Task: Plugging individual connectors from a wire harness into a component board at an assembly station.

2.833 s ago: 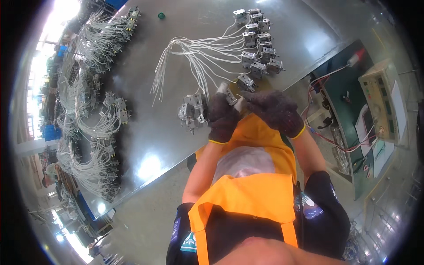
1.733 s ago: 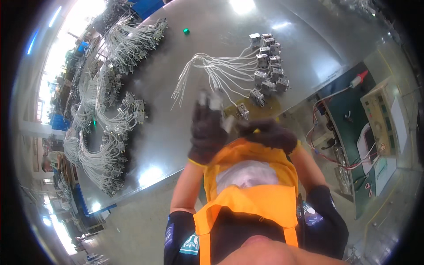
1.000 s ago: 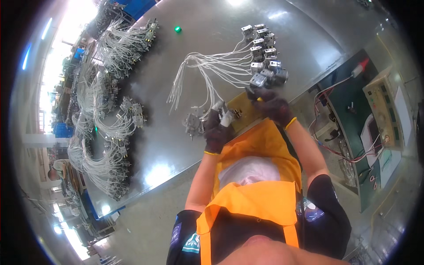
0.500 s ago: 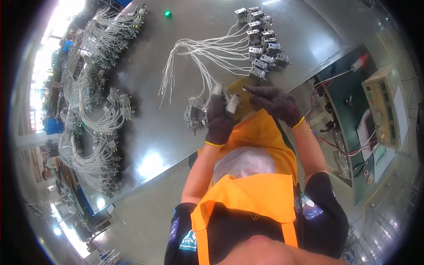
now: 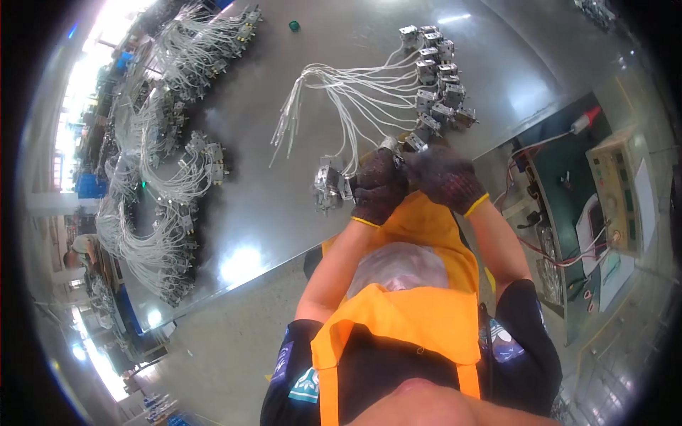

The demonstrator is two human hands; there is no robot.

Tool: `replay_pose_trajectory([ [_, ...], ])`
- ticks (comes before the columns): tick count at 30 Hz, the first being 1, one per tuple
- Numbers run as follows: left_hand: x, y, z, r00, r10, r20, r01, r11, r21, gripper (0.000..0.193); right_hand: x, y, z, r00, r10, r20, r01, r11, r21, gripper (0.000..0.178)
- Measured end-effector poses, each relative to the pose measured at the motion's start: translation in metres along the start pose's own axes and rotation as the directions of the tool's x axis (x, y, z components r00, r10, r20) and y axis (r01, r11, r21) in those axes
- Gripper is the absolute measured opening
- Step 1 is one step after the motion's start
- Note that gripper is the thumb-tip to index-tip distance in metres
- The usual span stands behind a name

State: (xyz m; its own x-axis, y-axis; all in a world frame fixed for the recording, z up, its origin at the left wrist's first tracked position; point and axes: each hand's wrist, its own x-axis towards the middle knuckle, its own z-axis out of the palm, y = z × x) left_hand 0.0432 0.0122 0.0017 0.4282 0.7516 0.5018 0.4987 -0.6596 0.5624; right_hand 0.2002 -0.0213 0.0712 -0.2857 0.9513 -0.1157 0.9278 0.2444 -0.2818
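Both of my hands wear dark knitted gloves with yellow cuffs and meet at the table's near edge. My left hand (image 5: 380, 186) is closed, fingers curled, with a pale tip at its thumb; whatever it grips is hidden. Beside it, my right hand (image 5: 444, 174) is smeared by motion, its fingers unclear. Just above the hands lies a small boxy metal part (image 5: 414, 143). A bundle of white wires (image 5: 330, 74) fans out to a row of such metal parts (image 5: 428, 71). More metal parts (image 5: 328, 186) sit left of my left hand, on wires from that bundle.
Heaps of wired metal parts (image 5: 160, 248) line the table's left side. A small green round object (image 5: 294, 26) lies at the far side. To the right, a beige instrument box (image 5: 616, 192) stands on a dark green surface with cables (image 5: 543, 140) and red-handled scissors (image 5: 588, 295).
My hands have come together, the left moving right and the right coming over beside it. The small whitish-metal piece that showed at my left hand is now hidden. The view has shifted slightly.
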Motion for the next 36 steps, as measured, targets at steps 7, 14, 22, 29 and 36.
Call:
replay_pose_trajectory([
  [7,0.004,0.011,-0.004,0.959,-0.228,0.167,0.234,0.972,-0.019,0.043,-0.012,-0.016,-0.002,0.988,0.108,-0.106,-0.108,0.994,0.013,0.022],
  [14,-0.024,0.034,-0.085,0.921,0.163,-0.354,-0.048,0.948,0.313,0.070,-0.024,-0.009,0.006,0.979,0.091,-0.182,0.023,0.838,0.545,0.033],
  [22,-0.022,-0.010,-0.111,0.993,-0.111,0.033,0.090,0.917,0.389,0.063,-0.035,-0.021,0.009,0.993,0.025,-0.112,0.043,0.823,0.566,0.033],
  [29,0.007,0.008,-0.110,0.974,-0.204,-0.101,0.209,0.977,0.037,0.059,-0.007,-0.013,0.059,0.917,0.338,-0.214,0.069,0.393,0.917,0.039],
  [36,-0.026,0.029,-0.014,0.965,-0.259,-0.033,0.248,0.948,-0.198,0.056,-0.013,-0.004,0.072,0.986,0.168,-0.007,-0.035,0.248,0.968,0.053],
])
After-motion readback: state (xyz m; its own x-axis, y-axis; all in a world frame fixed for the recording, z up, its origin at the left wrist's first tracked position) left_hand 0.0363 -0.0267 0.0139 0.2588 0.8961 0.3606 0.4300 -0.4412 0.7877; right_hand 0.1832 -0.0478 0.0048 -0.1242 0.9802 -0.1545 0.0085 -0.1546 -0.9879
